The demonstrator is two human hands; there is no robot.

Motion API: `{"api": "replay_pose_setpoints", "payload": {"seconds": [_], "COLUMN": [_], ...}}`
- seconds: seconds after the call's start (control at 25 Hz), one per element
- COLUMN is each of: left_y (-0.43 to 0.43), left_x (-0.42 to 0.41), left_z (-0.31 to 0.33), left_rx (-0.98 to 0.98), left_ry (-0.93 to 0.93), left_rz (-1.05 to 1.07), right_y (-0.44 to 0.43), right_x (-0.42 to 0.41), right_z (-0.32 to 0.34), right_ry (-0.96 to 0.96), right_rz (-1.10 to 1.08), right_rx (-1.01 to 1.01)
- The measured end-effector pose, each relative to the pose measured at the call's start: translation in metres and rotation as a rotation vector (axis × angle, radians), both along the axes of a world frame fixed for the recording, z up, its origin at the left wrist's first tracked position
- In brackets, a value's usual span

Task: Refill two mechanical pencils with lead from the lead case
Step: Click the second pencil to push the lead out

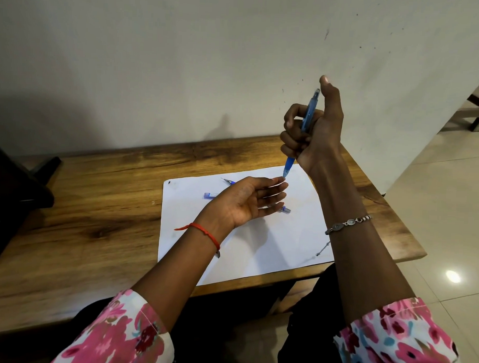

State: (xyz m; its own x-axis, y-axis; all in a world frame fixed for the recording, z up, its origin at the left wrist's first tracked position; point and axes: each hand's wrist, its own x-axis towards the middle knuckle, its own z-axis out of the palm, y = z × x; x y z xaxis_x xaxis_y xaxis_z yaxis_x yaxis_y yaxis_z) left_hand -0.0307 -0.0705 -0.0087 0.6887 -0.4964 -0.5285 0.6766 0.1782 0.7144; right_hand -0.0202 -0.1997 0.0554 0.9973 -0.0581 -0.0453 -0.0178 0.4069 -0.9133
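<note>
so the right hand [309,135] is gripping a blue mechanical pencil [310,107] in a fist, fingers curled round the barrel, thumb sticking up just beside the cap end; the pencil is pointing tip-down, tilted a bit, hanging above the white sheet of paper [271,250]; the left hand [240,203] is lying released, palm up, fingers straight and holding nothing, and its index fingertip is sitting right at the pencil's tip, touching or as good as; can't really tell which tbh

the second pencil [229,181] is lying flat on the paper, mostly hiding behind the left hand, only its pointy end and a bit poking out past the fingers are showing; the lead case [209,195], blue with a white label, is lying on the paper too, just beside that pencil and half tucked behind the palm; the paper is sitting on a wooden table [96,203] against a pale wall; red thread [204,230] on the left wrist, silver bracelet [348,222] on the right, floral sleeves on both arms
</note>
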Motion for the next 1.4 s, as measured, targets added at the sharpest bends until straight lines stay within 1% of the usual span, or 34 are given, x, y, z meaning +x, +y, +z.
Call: {"api": "replay_pose_setpoints", "payload": {"seconds": [0.28,1.4], "left_y": [-0.001,0.0006], "left_x": [-0.0004,0.0018], "left_z": [-0.0009,-0.001], "left_rx": [0.0,-0.012], "left_ry": [-0.005,-0.02], "left_rz": [-0.007,-0.015], "right_y": [-0.0006,-0.0007], "right_x": [-0.001,0.0007], "right_z": [0.0038,0.0021], "right_ry": [0.0,-0.004], "right_rz": [-0.054,-0.099], "right_rx": [0.075,0.071]}}
